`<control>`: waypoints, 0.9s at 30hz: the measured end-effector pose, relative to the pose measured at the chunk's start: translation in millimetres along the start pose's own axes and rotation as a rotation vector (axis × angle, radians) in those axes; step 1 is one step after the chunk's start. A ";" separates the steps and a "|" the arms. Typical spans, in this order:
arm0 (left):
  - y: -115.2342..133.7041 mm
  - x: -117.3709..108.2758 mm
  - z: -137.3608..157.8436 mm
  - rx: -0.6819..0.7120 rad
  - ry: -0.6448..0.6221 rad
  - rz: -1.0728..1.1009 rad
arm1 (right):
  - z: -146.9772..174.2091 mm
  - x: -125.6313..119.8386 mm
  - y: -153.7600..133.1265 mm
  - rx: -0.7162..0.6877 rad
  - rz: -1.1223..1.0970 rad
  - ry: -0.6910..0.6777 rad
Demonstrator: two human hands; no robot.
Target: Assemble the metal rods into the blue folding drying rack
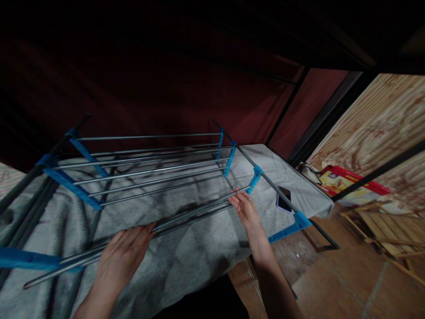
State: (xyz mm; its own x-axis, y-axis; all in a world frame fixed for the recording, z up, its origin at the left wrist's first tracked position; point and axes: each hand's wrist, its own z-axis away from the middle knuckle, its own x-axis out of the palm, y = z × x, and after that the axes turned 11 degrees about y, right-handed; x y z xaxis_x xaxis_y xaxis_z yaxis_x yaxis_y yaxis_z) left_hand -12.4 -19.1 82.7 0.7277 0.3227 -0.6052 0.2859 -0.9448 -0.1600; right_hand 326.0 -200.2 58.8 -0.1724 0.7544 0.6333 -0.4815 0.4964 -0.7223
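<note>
both hands, left hand and right hand, curl around smooth round metal rods over fuzzy grey blanket.

Loose bundle of grey metal rods, slanting low-left to up-right over blue-jointed rack.

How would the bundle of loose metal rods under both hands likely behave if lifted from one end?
The metal rods look thin, long and smooth, so they would probably slide apart or roll on the grey blanket unless gripped together. They seem rigid rather than floppy. With the left hand and right hand spaced apart, lifting looks steadier.
</note>
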 end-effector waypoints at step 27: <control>0.9 -1.3 -9.6 0.010 -0.008 0.007 | -2.1 -1.5 0.7 -0.002 0.048 0.005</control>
State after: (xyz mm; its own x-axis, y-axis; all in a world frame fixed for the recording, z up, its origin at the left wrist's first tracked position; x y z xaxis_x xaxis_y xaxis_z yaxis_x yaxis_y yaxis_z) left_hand -7.1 -19.9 90.9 0.7246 0.3155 -0.6127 0.2742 -0.9476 -0.1637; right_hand 327.7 -200.1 56.8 -0.1905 0.7796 0.5966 -0.4714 0.4604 -0.7522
